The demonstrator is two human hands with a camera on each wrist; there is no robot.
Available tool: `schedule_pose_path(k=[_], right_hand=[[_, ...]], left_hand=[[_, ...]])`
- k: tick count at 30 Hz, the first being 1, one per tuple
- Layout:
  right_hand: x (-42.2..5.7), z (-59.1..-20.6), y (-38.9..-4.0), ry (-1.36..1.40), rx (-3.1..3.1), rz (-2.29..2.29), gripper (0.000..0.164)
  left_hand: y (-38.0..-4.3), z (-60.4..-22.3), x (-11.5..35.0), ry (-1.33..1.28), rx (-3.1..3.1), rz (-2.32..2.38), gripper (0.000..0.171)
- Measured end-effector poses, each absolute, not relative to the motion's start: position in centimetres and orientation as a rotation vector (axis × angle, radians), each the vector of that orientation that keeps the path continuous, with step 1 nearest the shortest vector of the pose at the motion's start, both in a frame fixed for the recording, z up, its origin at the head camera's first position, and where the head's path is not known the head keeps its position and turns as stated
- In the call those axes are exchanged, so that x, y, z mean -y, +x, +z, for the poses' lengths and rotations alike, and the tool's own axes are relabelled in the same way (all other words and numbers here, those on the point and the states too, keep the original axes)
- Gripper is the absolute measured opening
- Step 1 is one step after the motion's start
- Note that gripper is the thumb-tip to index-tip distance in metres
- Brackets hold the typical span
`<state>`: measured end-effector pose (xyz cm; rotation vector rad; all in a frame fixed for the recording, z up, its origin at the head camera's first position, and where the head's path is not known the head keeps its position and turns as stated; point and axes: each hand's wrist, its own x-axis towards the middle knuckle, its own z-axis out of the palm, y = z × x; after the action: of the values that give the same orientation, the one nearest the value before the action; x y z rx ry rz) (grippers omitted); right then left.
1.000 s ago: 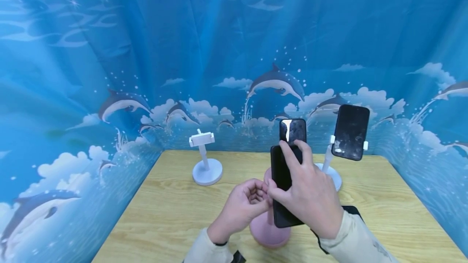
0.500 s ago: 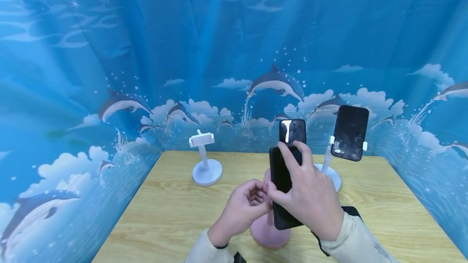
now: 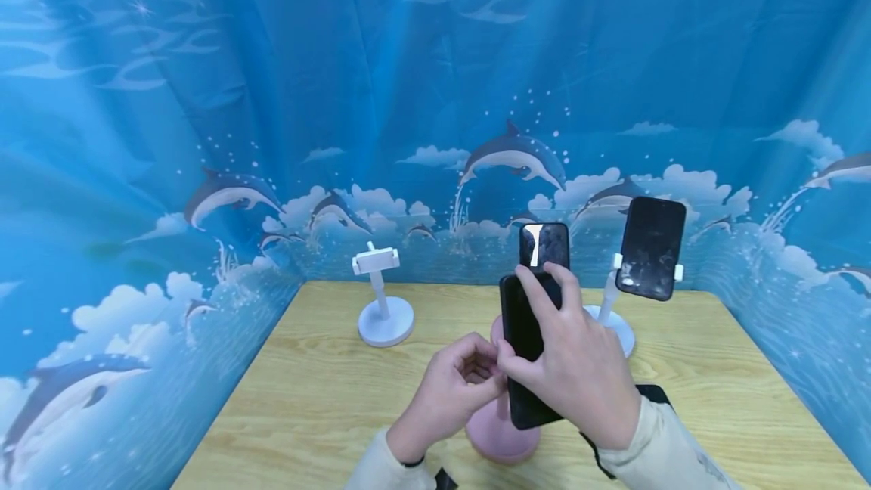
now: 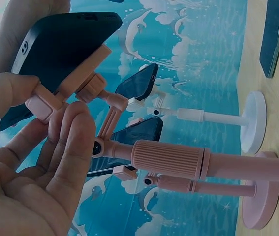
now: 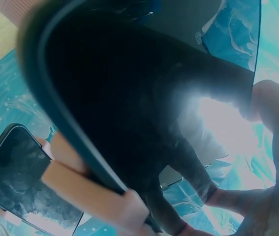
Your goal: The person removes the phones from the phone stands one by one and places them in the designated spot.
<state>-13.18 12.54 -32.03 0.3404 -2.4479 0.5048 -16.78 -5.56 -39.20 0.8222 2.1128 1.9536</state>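
In the head view my right hand (image 3: pixel 578 354) holds a black phone (image 3: pixel 520 324) by its sides, fingers spread across the screen side. The phone leans upright at the head of a pink phone stand (image 3: pixel 503 433). My left hand (image 3: pixel 452 380) is at the phone's left edge. In the left wrist view its thumb and fingers pinch the end of the stand's pink clamp (image 4: pixel 43 105), and the phone's back lies against the clamp. The ribbed pink pole (image 4: pixel 166 157) runs from there to the base. The right wrist view shows the dark screen up close, with the clamp jaw at its edge.
Behind stands another phone (image 3: pixel 544 244) on a pink stand. At right, a white stand (image 3: pixel 615 331) carries a phone (image 3: pixel 652 248). A white stand (image 3: pixel 385 320) with a bare holder is at left. Under my right forearm lies another dark phone (image 3: pixel 653 393). A dolphin-print curtain (image 3: pixel 435 97) surrounds the table.
The held phone has shifted very slightly left and down with my right hand. My left hand keeps its place at the clamp.
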Motion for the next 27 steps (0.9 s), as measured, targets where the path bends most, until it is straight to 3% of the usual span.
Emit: schedule_pose_path(k=[27], right_hand=[[-12.68,-32.16,-13.02,0.498,2.398,0.486,0.087]], left_hand=[[-17.01,-39.56,5.08,0.818,-2.255,1.967,0.009]])
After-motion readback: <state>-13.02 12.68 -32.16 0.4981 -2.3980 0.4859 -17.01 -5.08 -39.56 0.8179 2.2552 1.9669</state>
